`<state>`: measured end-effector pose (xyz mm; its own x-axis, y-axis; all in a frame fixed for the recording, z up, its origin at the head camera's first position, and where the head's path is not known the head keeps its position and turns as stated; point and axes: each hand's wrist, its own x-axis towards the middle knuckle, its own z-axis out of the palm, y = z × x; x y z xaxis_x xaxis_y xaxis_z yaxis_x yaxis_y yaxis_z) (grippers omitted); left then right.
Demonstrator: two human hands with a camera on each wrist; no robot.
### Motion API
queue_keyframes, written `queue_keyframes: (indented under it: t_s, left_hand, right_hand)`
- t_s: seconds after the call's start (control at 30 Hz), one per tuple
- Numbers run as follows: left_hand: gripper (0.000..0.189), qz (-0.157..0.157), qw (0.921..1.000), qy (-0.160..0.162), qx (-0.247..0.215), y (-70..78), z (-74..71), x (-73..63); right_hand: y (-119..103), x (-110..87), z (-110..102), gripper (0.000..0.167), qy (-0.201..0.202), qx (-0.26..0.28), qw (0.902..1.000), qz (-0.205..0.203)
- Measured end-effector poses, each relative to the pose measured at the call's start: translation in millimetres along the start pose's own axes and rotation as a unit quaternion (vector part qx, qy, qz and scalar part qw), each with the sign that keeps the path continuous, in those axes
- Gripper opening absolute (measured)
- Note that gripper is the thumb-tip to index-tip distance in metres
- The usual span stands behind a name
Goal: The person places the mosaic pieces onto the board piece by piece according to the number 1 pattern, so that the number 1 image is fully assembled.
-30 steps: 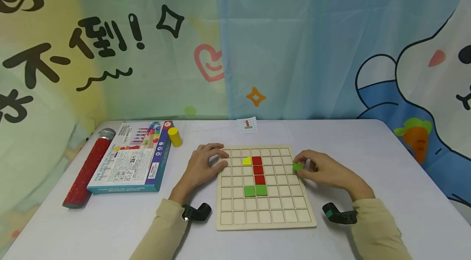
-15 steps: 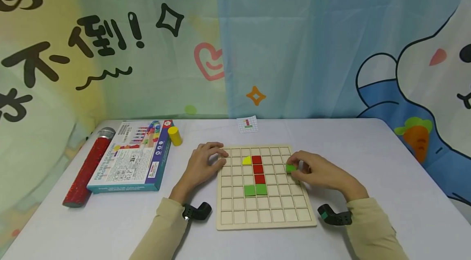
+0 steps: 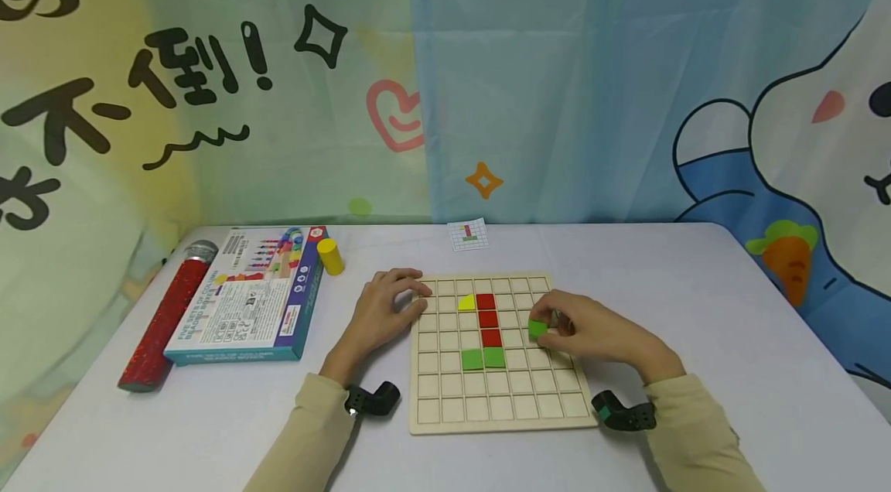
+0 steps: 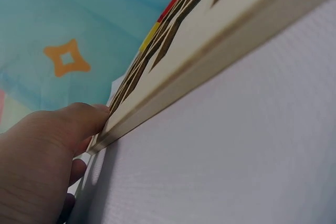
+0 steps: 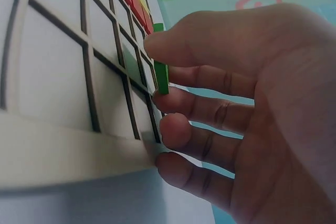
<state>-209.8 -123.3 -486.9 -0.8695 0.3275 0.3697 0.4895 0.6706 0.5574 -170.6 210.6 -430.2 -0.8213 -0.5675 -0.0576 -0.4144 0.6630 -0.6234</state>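
Note:
My right hand pinches a green square tile between thumb and fingers, just over the right part of the wooden grid board. In the right wrist view the green tile stands nearly edge-on under the thumb. My left hand rests at the board's upper left edge, its thumb touching the rim in the left wrist view. Set in the grid are a yellow piece with one rounded or cut corner, a column of red tiles and two green tiles below it.
Behind the board lies a small card printed with a coloured grid pattern. To the left are a box, a yellow cylinder and a red tube with a silvery end. A printed curtain hangs behind the table.
My right hand has moved left and slightly toward me with the green tile, from the board's right edge to over its cells. The left hand has stayed in place.

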Motion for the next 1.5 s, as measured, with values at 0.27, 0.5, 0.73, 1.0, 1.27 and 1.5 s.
queue_keyframes:
  t_s: [0.27, 0.5, 0.73, 1.0, 1.27, 1.5]
  left_hand:
    - [0.012, -0.001, 1.0000, 0.000, -0.001, 0.0, 0.1, -0.3]
    - [0.013, -0.003, 1.0000, -0.003, -0.002, -0.3, 0.5, -0.6]
    - [0.013, -0.004, 1.0000, -0.003, -0.002, -1.1, 0.7, -0.5]
    - [0.013, -0.003, 1.0000, -0.004, -0.003, -1.6, 0.7, -0.7]
    - [0.013, -0.001, 1.0000, -0.003, -0.003, -0.9, 0.0, -0.2]
    - [0.012, 0.001, 1.0000, 0.000, -0.003, 0.0, -0.9, 0.2]
  right_hand:
    - [-5, 1.6, 4, 0.027, -0.015, -0.002, 0.9999, -0.006]
    - [-8, 3.7, 8, 0.028, -0.026, -0.003, 0.9995, -0.014]
    - [-16, 6.0, 11, 0.027, -0.036, 0.002, 0.9990, -0.027]
    - [-21, 7.3, 15, 0.025, -0.050, -0.004, 0.9985, -0.024]
    - [-24, 7.3, 16, 0.027, -0.059, 0.002, 0.9980, -0.024]
    - [-24, 7.7, 16, 0.026, -0.060, 0.000, 0.9979, -0.024]
